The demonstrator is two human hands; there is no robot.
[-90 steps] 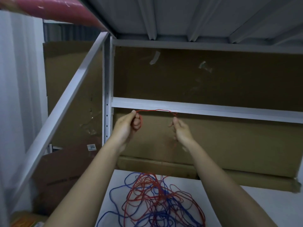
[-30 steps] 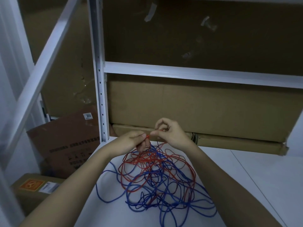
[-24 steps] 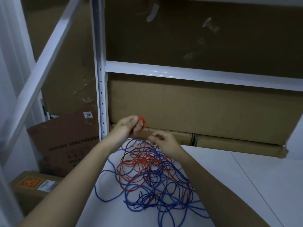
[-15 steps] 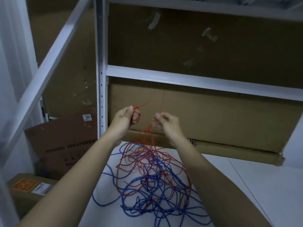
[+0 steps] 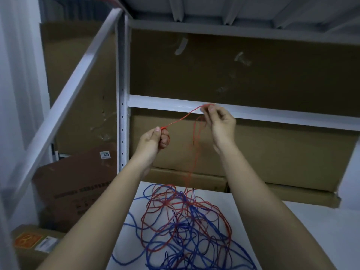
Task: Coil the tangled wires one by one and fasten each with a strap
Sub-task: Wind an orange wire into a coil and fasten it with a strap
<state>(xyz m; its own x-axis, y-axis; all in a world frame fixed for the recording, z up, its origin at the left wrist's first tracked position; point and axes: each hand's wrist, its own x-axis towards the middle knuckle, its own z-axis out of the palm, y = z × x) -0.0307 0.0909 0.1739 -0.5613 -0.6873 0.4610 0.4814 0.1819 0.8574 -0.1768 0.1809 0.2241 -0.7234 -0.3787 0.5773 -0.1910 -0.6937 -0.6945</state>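
Observation:
A tangle of red wire (image 5: pixel 183 117) and blue wire (image 5: pixel 194 248) lies on the white table (image 5: pixel 292 230). My left hand (image 5: pixel 155 139) is raised above it and grips a small coil of the red wire. A taut red strand runs up and right from it to my right hand (image 5: pixel 220 123), which pinches it at the fingertips. From there more red wire hangs down, blurred, into the tangle. No strap is in view.
A white metal rack stands close in front, with an upright post (image 5: pixel 122 94) and a crossbar (image 5: pixel 272 115) just behind my right hand. Large cardboard sheets (image 5: pixel 233 75) back the rack. Brown boxes (image 5: pixel 74 188) sit low at the left.
Both hands rose from the tangle. My right hand has moved up and to the right, drawing a longer red strand away from my left hand. The view has tilted upward.

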